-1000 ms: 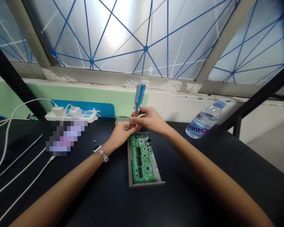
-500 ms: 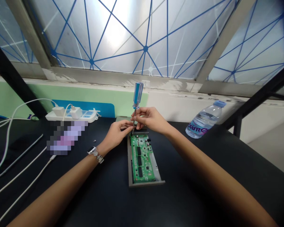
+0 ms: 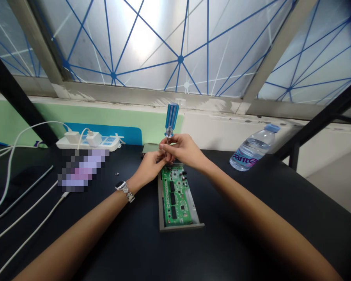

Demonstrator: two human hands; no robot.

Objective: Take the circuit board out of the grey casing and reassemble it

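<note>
My right hand (image 3: 183, 150) pinches the metal shaft of a screwdriver (image 3: 171, 117) with a clear blue handle, held nearly upright, handle on top. Its tip is hidden behind my fingers. My left hand (image 3: 150, 166), with a watch (image 3: 124, 189) on the wrist, has thumb and fingers pinched together by the lower shaft, touching my right fingertips; what they hold, if anything, is hidden. Both hands are at the far end of a green circuit board (image 3: 178, 199), which sits in a grey metal tray (image 3: 161, 218) with a raised rim.
Small screws (image 3: 117, 174) lie on the black table (image 3: 123, 242), left of my left hand. Further left are a white power strip (image 3: 112, 145) with plugs, white cables (image 3: 29, 212) and a blurred-out item (image 3: 83, 171). A water bottle (image 3: 253, 150) stands tilted-looking at the right.
My left hand has moved right and closer to my right fingers, now covering the lower shaft. The screwdriver has shifted slightly right and its handle appears turned.
</note>
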